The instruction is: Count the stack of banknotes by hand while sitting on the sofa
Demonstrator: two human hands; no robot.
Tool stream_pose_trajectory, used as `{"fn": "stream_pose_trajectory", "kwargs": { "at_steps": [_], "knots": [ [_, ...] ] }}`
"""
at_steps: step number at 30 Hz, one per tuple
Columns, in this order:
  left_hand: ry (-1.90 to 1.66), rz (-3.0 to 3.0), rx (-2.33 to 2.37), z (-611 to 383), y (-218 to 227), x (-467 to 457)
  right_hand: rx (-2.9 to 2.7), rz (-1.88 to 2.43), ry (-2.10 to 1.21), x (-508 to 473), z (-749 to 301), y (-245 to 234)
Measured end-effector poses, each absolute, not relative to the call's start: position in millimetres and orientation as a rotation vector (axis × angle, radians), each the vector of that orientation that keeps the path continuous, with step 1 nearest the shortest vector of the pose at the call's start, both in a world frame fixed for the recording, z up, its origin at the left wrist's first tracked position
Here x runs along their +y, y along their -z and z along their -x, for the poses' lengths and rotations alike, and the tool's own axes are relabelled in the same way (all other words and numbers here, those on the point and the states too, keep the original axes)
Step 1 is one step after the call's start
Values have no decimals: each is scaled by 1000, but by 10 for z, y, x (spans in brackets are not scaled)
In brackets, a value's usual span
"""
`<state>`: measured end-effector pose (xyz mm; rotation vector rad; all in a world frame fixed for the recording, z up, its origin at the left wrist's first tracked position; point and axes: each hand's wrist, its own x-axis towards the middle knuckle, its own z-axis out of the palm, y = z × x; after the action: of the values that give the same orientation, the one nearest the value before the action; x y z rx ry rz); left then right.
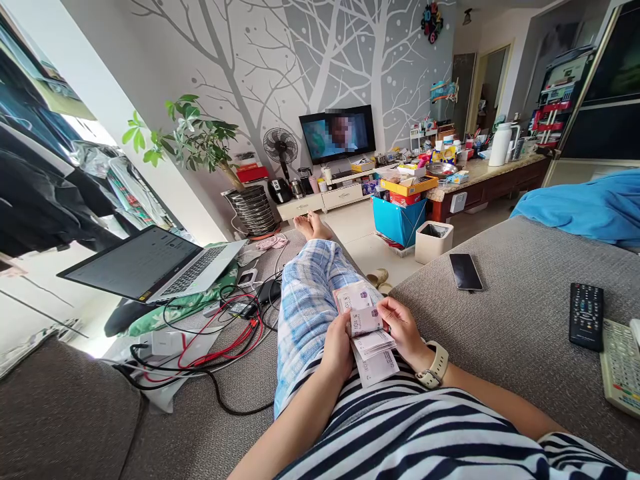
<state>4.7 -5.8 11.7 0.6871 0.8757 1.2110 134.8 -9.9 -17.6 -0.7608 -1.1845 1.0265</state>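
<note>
Over my lap, a stack of pale purple-pink banknotes (363,320) is between my two hands. My left hand (338,343) is closed on its left side, the thumb lying along the edge. My right hand (400,325) pinches the upper right corner of a note between thumb and fingers. Lower notes (377,367) of the stack fan out downward toward my striped shirt. More of the notes show above my fingers, lying against my blue checked trousers (305,307).
On the sofa to my left are an open laptop (200,273) and tangled cables (235,347). To my right lie a phone (466,272), a black remote (586,317) and a pale keypad-like device (621,367). A white bin (434,243) stands beyond the sofa edge.
</note>
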Motion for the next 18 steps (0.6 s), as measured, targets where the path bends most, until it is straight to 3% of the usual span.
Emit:
{"fn": "stream_pose_trajectory", "kwargs": {
  "at_steps": [18],
  "knots": [
    [-1244, -698, 887, -38, -12, -18, -1170, 783, -1044, -101, -1354, 174]
  ]
}}
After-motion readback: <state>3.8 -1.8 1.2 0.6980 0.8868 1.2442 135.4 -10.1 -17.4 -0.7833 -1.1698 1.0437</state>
